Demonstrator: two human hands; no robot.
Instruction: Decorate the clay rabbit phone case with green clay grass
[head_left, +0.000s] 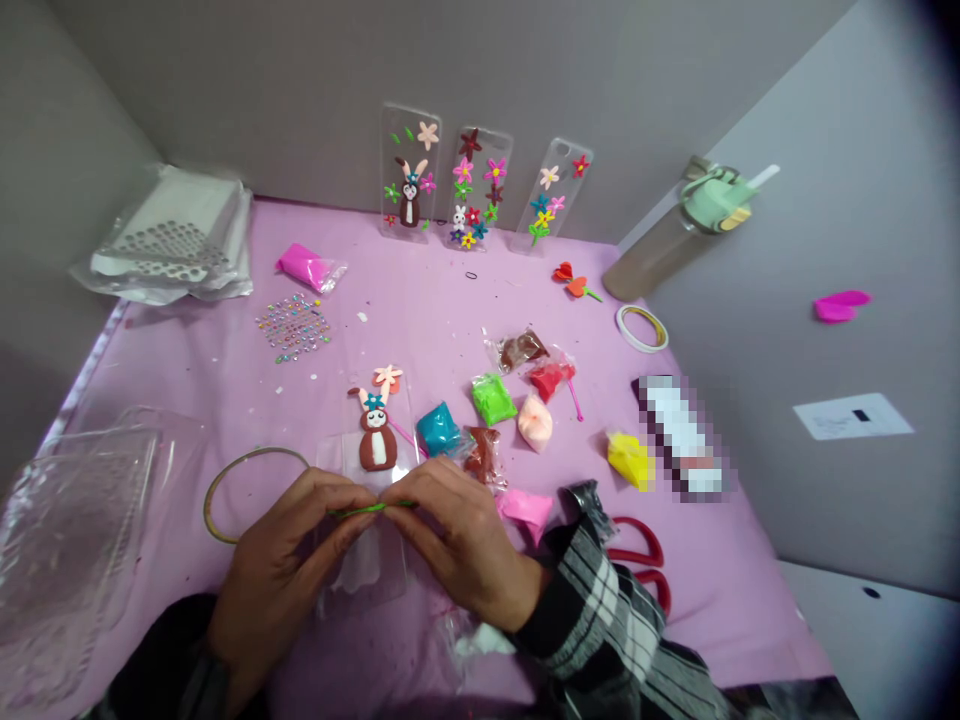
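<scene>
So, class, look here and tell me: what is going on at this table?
A person pinches a thin green clay strip between the left hand and right hand, over a clear phone case bearing a brown clay bunny. Beyond, packets of coloured clay lie on the pink table; three decorated cases lean against the wall.

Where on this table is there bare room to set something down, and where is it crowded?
Bare cloth lies between the rhinestone sheet and the leaning phone cases, and again between the rhinestone sheet and the thin ring. Crowded: the clay packets beside the bunny case, where the left hand and right hand pinch a green strip.
</scene>
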